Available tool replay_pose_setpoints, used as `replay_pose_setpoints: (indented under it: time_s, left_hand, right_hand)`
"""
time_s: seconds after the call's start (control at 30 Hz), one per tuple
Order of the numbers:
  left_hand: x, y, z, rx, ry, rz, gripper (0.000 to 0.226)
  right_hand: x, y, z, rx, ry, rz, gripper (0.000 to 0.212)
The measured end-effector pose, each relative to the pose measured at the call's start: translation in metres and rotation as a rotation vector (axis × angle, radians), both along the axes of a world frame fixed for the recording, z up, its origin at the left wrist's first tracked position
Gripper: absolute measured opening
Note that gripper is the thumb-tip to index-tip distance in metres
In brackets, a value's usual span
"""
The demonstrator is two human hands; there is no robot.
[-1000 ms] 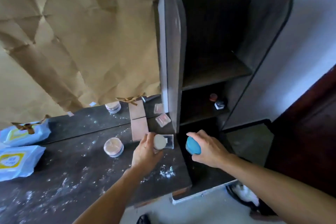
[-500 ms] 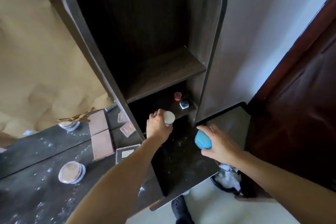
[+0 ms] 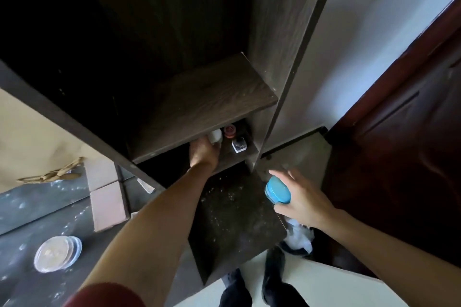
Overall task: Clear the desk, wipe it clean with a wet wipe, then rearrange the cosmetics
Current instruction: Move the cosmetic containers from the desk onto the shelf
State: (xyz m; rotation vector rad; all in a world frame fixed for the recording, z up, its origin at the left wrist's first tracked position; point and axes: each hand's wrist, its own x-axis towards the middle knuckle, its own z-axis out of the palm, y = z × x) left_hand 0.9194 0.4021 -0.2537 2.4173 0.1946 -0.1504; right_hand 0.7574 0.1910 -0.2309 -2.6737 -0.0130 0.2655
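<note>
My left hand [image 3: 204, 153] reaches into the lower shelf [image 3: 232, 159] of the dark cabinet and is closed around a small white-lidded jar [image 3: 216, 135]. Right beside the jar stand a red-capped pot [image 3: 229, 131] and a small square bottle [image 3: 239, 145]. My right hand [image 3: 300, 198] hovers off the desk's right end, gripping a round blue jar [image 3: 277, 190]. On the dusty dark desk [image 3: 239, 212] lie a clear round powder case [image 3: 57, 253] at the left and a pink flat box [image 3: 109, 205] near the mirror.
An upper shelf [image 3: 207, 99] sits above the lower one. Brown paper [image 3: 27, 137] covers the mirror at the left. A dark red door [image 3: 404, 137] stands at the right. A bin with white waste [image 3: 299, 237] is on the floor by my feet.
My left hand has carried the white-lidded jar from the desk top up into the lower shelf. My right hand stays off the desk's end with the blue jar. The view has swung right.
</note>
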Motion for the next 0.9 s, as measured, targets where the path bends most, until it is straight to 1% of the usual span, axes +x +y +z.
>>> replay_pose_setpoints:
  time_s: [0.1,0.17,0.27,0.37,0.43,0.53,0.63,0.7,0.83,0.9]
  left_hand:
    - [-0.007,0.003,0.008,0.031,-0.028,0.031,0.048]
    - [-0.025,0.011,0.01,0.047,-0.06,0.054,0.051]
    - [-0.065,0.028,-0.001,0.148,-0.11,0.024,0.048]
    - [-0.101,0.04,-0.018,0.274,-0.126,-0.024,0.042]
    - [-0.118,0.042,-0.023,0.348,-0.112,-0.056,0.045]
    - [-0.132,0.044,-0.028,0.432,-0.087,-0.082,0.051]
    - [-0.138,0.047,-0.028,0.475,-0.04,-0.074,0.056]
    - [-0.141,0.049,-0.027,0.485,-0.011,-0.084,0.058]
    - [-0.146,0.049,-0.023,0.506,0.015,-0.092,0.057]
    - [-0.149,0.049,-0.019,0.51,0.012,-0.085,0.054]
  right_hand:
    - [0.015,-0.001,0.002,-0.029,0.002,0.06,0.081]
    - [0.029,0.004,0.008,-0.033,0.003,0.101,0.079]
    - [0.053,0.02,0.019,-0.031,-0.016,0.199,0.07]
    - [0.08,0.044,0.021,0.001,-0.055,0.349,0.068]
    - [0.097,0.06,0.018,-0.021,-0.076,0.419,0.07]
    - [0.118,0.076,0.012,-0.107,-0.083,0.495,0.074]
    - [0.134,0.085,0.005,-0.182,-0.091,0.512,0.075]
    - [0.14,0.088,0.002,-0.187,-0.099,0.501,0.075]
    - [0.147,0.087,-0.002,-0.177,-0.165,0.512,0.063]
    - [0.147,0.086,-0.001,-0.19,-0.174,0.519,0.061]
